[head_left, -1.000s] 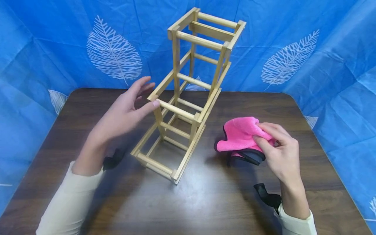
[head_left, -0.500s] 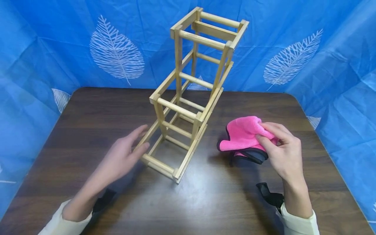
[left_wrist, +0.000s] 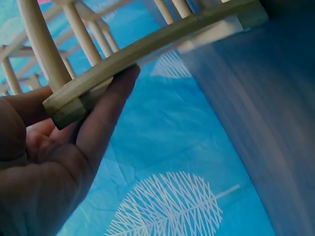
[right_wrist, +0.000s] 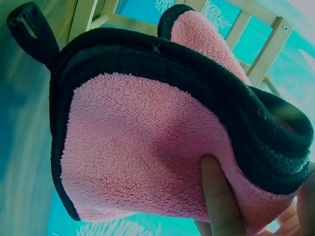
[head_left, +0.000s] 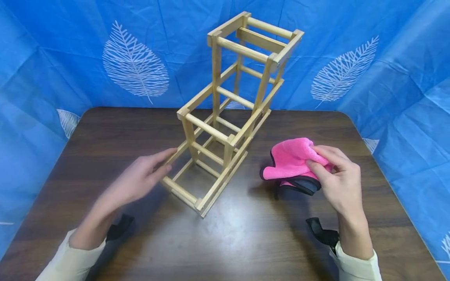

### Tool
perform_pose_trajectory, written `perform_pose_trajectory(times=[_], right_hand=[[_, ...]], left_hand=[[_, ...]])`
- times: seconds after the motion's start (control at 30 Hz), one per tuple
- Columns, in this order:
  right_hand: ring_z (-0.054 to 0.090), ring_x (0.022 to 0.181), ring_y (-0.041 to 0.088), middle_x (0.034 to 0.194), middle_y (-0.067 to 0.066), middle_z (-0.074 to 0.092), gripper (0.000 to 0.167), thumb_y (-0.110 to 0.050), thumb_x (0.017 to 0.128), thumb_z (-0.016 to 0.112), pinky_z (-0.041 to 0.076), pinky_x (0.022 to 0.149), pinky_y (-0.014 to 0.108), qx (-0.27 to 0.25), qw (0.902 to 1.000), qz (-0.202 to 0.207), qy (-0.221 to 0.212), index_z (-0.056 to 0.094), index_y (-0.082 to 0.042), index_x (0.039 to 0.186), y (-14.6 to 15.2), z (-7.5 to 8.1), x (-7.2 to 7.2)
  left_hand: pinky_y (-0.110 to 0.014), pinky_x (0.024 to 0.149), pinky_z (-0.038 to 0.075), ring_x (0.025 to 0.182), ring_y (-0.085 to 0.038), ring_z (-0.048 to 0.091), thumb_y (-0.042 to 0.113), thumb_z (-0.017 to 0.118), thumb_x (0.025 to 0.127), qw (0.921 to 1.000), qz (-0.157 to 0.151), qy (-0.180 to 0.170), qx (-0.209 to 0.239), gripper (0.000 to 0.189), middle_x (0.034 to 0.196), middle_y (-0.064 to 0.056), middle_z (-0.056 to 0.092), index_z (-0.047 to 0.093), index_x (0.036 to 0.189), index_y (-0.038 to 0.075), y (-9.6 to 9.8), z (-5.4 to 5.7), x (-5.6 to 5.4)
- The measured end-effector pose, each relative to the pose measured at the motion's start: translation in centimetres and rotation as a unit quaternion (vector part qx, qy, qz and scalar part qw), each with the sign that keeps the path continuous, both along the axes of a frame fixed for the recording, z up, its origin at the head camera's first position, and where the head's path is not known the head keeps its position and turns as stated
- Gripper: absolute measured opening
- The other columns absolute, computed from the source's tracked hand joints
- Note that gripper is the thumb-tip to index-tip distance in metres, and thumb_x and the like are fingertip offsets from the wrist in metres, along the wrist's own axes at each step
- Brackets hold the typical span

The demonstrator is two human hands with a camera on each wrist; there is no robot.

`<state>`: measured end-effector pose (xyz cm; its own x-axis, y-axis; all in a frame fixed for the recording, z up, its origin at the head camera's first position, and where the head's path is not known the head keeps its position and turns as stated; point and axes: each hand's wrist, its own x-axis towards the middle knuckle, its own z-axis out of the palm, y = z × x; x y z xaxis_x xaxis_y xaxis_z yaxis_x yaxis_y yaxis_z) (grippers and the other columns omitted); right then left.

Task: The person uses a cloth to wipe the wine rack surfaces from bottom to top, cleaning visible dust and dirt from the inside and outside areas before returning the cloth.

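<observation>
A stepped wooden rack (head_left: 207, 127) of slats and round rods stands on the table, its tall end toward the back and its low end toward me. My left hand (head_left: 131, 183) holds the lowest tier at its near left corner; the left wrist view has thumb and fingers about the end of the side rail (left_wrist: 152, 49). On the right, my right hand (head_left: 341, 183) pinches a folded pink cloth (head_left: 293, 158) with black edging. Close up in the right wrist view, a finger presses into the plush cloth (right_wrist: 138, 142), and a black hanging loop (right_wrist: 33, 32) sticks out at one corner.
The dark wood table (head_left: 225, 249) has rounded far corners. Blue curtains (head_left: 197, 47) with white leaf prints hang behind it and on both sides. Black straps (head_left: 321, 234) hang from the wrists.
My left hand has come down from the middle tier to the lowest one and gripped it. The rack's near end has swung slightly left. The right hand and cloth have barely moved.
</observation>
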<state>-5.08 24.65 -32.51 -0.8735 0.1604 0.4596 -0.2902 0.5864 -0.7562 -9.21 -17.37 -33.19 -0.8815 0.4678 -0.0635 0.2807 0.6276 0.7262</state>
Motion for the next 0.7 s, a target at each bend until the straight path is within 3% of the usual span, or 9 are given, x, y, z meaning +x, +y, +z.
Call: perform_pose_trajectory(times=[0.07, 0.17, 0.23, 0.33, 0.5, 0.6, 0.7], right_hand=[[0.057, 0.089, 0.016, 0.106, -0.006, 0.067, 0.032, 0.007, 0.082, 0.074, 0.045, 0.064, 0.016, 0.004, 1.0000, -0.005, 0.001, 0.073, -0.001, 0.113, 0.1, 0.0, 0.0], [0.057, 0.089, 0.016, 0.106, -0.006, 0.066, 0.032, 0.007, 0.082, 0.074, 0.045, 0.063, 0.016, 0.004, 1.0000, -0.007, 0.001, 0.073, -0.001, 0.114, 0.2, 0.1, 0.1], [0.057, 0.088, 0.016, 0.105, -0.006, 0.066, 0.032, 0.008, 0.082, 0.073, 0.045, 0.063, 0.016, -0.001, 1.0000, -0.006, 0.001, 0.074, -0.001, 0.113, 0.2, 0.1, 0.0], [0.057, 0.088, 0.016, 0.105, -0.006, 0.067, 0.031, 0.009, 0.082, 0.073, 0.045, 0.063, 0.016, -0.013, 0.9999, -0.002, 0.001, 0.074, 0.000, 0.112, 0.2, 0.1, -0.1], [0.057, 0.089, 0.016, 0.105, -0.007, 0.067, 0.031, 0.009, 0.082, 0.072, 0.045, 0.064, 0.016, -0.017, 0.9998, -0.003, 0.000, 0.074, 0.000, 0.111, 0.3, 0.2, -0.1], [0.057, 0.089, 0.016, 0.106, -0.008, 0.067, 0.031, 0.009, 0.082, 0.072, 0.045, 0.064, 0.016, -0.016, 0.9999, -0.004, 0.001, 0.074, 0.000, 0.112, 0.4, 0.2, -0.1], [0.057, 0.088, 0.016, 0.106, -0.007, 0.067, 0.031, 0.009, 0.083, 0.072, 0.045, 0.064, 0.016, -0.017, 0.9998, -0.007, 0.000, 0.074, -0.001, 0.112, 0.4, 0.1, 0.0]], left_hand=[[-0.033, 0.055, 0.046, 0.055, -0.015, 0.049, 0.008, 0.052, 0.102, 0.9998, -0.012, -0.011, -0.010, 0.050, 0.086, -0.008, 0.058, 0.039, 0.150, 0.004, -0.3, 0.3, -1.1], [-0.043, 0.079, 0.053, 0.087, -0.025, 0.064, 0.007, 0.051, 0.102, 0.9989, -0.031, -0.029, -0.018, 0.049, 0.119, -0.016, 0.063, 0.039, 0.150, 0.005, -0.8, 0.5, -3.0], [-0.053, 0.094, 0.048, 0.111, -0.031, 0.060, 0.006, 0.050, 0.102, 0.9984, -0.043, -0.034, -0.012, 0.049, 0.137, -0.018, 0.055, 0.040, 0.150, 0.004, -1.3, 0.5, -4.2], [-0.057, 0.102, 0.040, 0.126, -0.035, 0.050, 0.006, 0.049, 0.103, 0.9971, -0.062, -0.045, 0.000, 0.047, 0.145, -0.019, 0.048, 0.041, 0.149, 0.004, -1.9, 0.6, -5.6], [-0.053, 0.097, 0.044, 0.116, -0.034, 0.054, 0.005, 0.047, 0.103, 0.9940, -0.092, -0.057, 0.011, 0.046, 0.136, -0.018, 0.054, 0.041, 0.149, 0.003, -2.2, 0.9, -7.9], [-0.040, 0.079, 0.047, 0.092, -0.028, 0.055, 0.002, 0.046, 0.103, 0.9935, -0.104, -0.047, 0.003, 0.045, 0.115, -0.014, 0.060, 0.043, 0.148, 0.003, -2.0, 1.0, -9.4], [-0.033, 0.062, 0.041, 0.067, -0.021, 0.047, 0.000, 0.047, 0.102, 0.9947, -0.096, -0.033, -0.014, 0.045, 0.092, -0.010, 0.055, 0.047, 0.146, 0.005, -1.7, 0.9, -10.6]])
